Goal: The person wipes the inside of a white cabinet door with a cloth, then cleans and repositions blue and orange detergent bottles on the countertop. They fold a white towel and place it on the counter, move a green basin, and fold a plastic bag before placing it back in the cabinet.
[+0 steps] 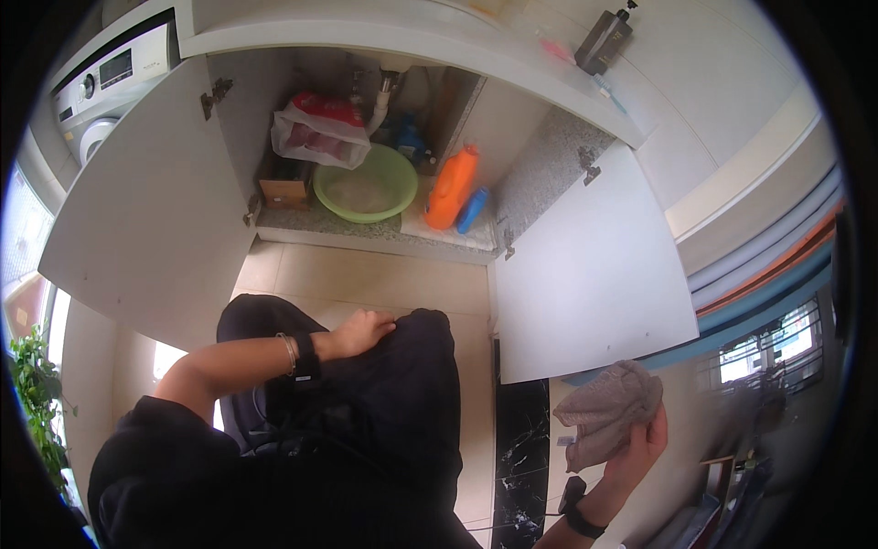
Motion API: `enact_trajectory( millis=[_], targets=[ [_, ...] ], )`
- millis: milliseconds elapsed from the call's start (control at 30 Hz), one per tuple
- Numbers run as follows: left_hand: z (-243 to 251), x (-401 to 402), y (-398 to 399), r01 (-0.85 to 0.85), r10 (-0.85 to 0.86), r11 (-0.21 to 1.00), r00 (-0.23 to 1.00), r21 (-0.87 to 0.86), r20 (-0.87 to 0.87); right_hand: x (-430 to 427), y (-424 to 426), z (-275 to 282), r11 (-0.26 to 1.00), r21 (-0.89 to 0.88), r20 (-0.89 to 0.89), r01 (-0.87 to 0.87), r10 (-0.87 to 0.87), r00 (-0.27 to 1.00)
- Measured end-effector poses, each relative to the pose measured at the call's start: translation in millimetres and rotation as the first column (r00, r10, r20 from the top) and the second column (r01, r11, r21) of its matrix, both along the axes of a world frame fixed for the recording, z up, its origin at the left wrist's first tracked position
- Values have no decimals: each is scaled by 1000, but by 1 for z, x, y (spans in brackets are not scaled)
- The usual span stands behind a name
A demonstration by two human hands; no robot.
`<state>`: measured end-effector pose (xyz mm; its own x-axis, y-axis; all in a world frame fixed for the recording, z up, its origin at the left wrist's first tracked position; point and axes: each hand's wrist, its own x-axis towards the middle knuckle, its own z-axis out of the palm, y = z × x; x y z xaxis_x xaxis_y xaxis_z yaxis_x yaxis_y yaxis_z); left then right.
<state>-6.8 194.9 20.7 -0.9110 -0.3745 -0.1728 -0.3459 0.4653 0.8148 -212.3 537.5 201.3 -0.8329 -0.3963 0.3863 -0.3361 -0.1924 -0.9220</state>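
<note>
My right hand (641,446) grips a crumpled grey-brown cloth (603,412) by its right side, held up below the right cabinet door (590,274). A small tag hangs from the cloth's lower left edge. On my dark trousers (405,384) rests my left hand (359,333), its fingers curled together and nothing visible in them. Before me the sink cabinet stands with both doors wide open. Inside, a green plastic basin (370,209) sits partly under a red and white plastic bag (319,130). An orange jug (453,189) and a blue bottle (472,210) stand to the basin's right.
The left cabinet door (158,206) swings out beside my knee. A cardboard box (285,192) and a white drain pipe (378,110) are inside. A dark pump bottle (603,41) and a toothbrush (609,93) rest on the countertop. A washing machine (113,79) stands far left.
</note>
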Motion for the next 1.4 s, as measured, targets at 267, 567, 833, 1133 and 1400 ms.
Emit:
enact_trajectory(
  millis=[267,567,833,1133,1400],
  targets=[
    [67,1,-23,369,-235,435,927,822,-292,0,15,-5,999,5,59,33,-34,998],
    [-149,65,-31,660,-485,745,436,98,758,12,10,-27,996,59,91,73,-78,993],
    [-200,66,-26,475,-529,834,541,281,654,-27,8,-81,976,205,164,67,-102,981],
    [-231,28,-70,310,-473,876,699,369,537,-62,0,-129,904,421,239,-81,-24,971],
    [-28,-9,-142,40,-57,990,990,134,128,0,0,-268,660,563,747,-498,-148,648]
  ],
)
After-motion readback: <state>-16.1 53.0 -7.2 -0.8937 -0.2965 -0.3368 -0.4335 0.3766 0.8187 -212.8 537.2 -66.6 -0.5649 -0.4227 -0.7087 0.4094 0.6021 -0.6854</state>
